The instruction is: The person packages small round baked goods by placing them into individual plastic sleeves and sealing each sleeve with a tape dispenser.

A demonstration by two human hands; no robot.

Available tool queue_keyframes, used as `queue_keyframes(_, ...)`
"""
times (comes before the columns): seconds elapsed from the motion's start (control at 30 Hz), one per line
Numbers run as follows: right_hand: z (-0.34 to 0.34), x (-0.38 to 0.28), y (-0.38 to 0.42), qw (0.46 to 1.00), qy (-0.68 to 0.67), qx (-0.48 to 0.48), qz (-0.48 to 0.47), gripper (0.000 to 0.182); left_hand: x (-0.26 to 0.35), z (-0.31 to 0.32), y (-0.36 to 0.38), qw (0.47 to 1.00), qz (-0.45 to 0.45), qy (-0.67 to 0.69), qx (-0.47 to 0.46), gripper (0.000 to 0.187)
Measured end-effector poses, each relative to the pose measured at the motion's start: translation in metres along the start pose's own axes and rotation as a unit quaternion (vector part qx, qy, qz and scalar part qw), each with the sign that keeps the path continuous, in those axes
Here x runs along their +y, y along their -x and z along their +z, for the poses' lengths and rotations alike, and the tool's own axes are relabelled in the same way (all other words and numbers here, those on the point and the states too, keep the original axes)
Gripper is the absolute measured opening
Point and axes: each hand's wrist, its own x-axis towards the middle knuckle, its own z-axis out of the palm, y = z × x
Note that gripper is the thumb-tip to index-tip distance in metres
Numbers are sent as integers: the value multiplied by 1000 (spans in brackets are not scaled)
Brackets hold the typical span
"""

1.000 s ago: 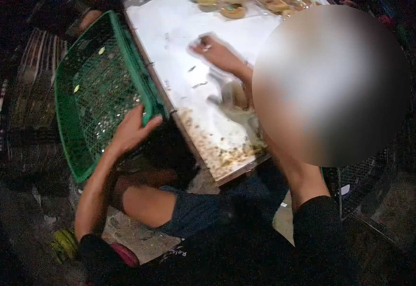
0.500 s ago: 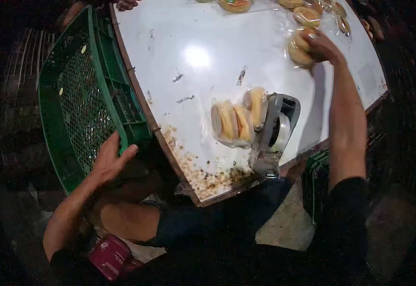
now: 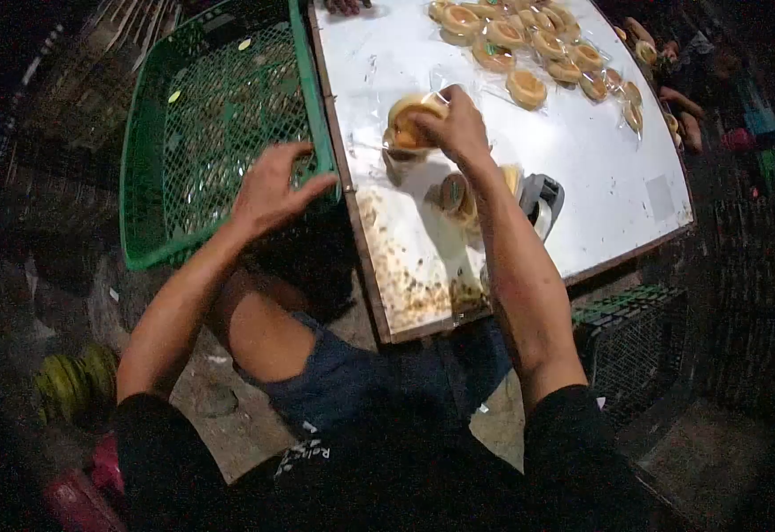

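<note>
My right hand (image 3: pixel 460 131) is closed on a bag of round buns (image 3: pixel 408 122) in clear plastic, held over the left part of the white table (image 3: pixel 600 160). My left hand (image 3: pixel 274 188) is open, thumb and fingers apart, at the near right corner of a green plastic crate (image 3: pixel 132 204). The crate stands along the table's left edge, and its mesh floor shows. Behind my right forearm, partly hidden, more bagged buns (image 3: pixel 455 193) lie beside a grey tape dispenser (image 3: pixel 543 200).
Many bagged buns (image 3: pixel 547 44) are spread at the table's far side. A person's hand (image 3: pixel 347 5) rests at the top edge; another person's arm (image 3: pixel 684 105) shows at the right. Below the table's right edge stands a dark crate (image 3: pixel 640 350). Brown specks cover the table's near corner.
My right hand has carried the bagged buns leftward across the table, toward the crate. My left hand has come off the crate's rim. The view has shifted, and more of the crate's inside shows.
</note>
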Motion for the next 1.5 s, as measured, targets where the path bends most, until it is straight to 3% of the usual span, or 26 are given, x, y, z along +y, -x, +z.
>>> queue_keyframes(0.1, -21, -45, 60, 931, -357, 63, 45, 49, 18, 12, 9, 989, 5, 38, 141, 60)
queue_keyframes(0.17, -24, -66, 108, 906, -413, 91, 11, 48, 47, 30, 3, 967, -5, 147, 208, 63)
queue_keyframes(0.23, -19, -66, 153, 908, -408, 92, -7, 45, 109, 35, -2, 829, -74, 518, 196, 58)
queue_keyframes(0.27, -19, -64, 170, 921, -380, 83, -2, 42, 134, 33, -4, 721, -140, 651, 190, 58)
queue_keyframes(0.3, -22, -56, 180, 926, -361, 108, -9, 38, 137, 45, -11, 683, -171, 681, 201, 61)
queue_keyframes(0.4, -63, -30, 200, 932, -332, 142, 42, 26, 169, 64, -4, 850, 14, 419, 319, 59)
queue_keyframes(0.43, -71, -43, 206, 896, -397, 201, -11, 21, 183, 61, 4, 839, 36, 492, 229, 26)
queue_keyframes(0.47, -72, -41, 209, 890, -392, 233, -29, 18, 202, 57, 18, 881, 41, 427, 198, 20)
queue_keyframes(0.57, -74, -29, 223, 940, -208, 259, -83, 12, 203, 69, 11, 867, 124, 408, 258, 12)
queue_keyframes(0.67, -87, -38, 234, 902, -133, 353, -207, 9, 200, 36, 26, 873, 173, 375, 259, 11)
queue_keyframes(0.7, -91, -50, 236, 926, -202, 300, -105, 8, 202, 29, 30, 851, 104, 465, 221, 11)
queue_keyframes(0.73, -96, -65, 238, 907, -221, 345, -97, 8, 201, 24, 26, 816, 41, 546, 184, 12)
queue_keyframes(0.77, -92, -66, 225, 901, -217, 347, -141, 7, 192, 27, 16, 772, 58, 587, 235, 14)
queue_keyframes(0.8, -85, -65, 224, 899, -210, 343, -171, 8, 194, 20, 12, 807, -7, 527, 267, 18)
queue_keyframes(0.9, -67, -59, 197, 859, -439, 248, -85, 14, 184, 23, -7, 803, -48, 560, 199, 21)
queue_keyframes(1.0, -56, -69, 179, 834, -504, 208, -87, 12, 161, 32, -24, 840, -66, 511, 169, 22)
queue_keyframes(1.03, -51, -69, 173, 829, -518, 190, -89, 16, 155, 29, -27, 869, -84, 483, 68, 23)
queue_keyframes(1.07, -45, -69, 167, 817, -543, 177, -76, 16, 142, 42, -37, 852, -100, 514, -7, 25)
queue_keyframes(1.13, -32, -70, 159, 789, -593, 153, -45, 17, 143, 61, -33, 834, -34, 454, 311, 30)
queue_keyframes(1.17, -26, -62, 155, 799, -583, 147, -29, 17, 136, 70, -35, 788, 97, 440, 419, 39)
queue_keyframes(1.23, -17, -66, 145, 803, -570, 170, -36, 18, 143, 61, -18, 842, 94, 406, 343, 40)
queue_keyframes(1.3, -14, -66, 142, 832, -530, 146, -65, 20, 142, 45, -6, 915, -24, 370, 159, 27)
queue_keyframes(1.4, 3, -72, 137, 912, -278, 297, -54, 22, 128, 30, -13, 793, -148, 587, 65, 22)
queue_keyframes(1.43, 11, -68, 138, 918, -154, 332, -154, 21, 124, 32, -13, 701, -194, 683, 68, 22)
queue_keyframes(1.47, 3, -61, 137, 904, 55, 275, -322, 32, 120, 30, -12, 690, -202, 690, 80, 22)
queue_keyframes(1.5, 15, -64, 136, 923, 28, 237, -302, 38, 117, 28, -10, 679, -207, 699, 91, 22)
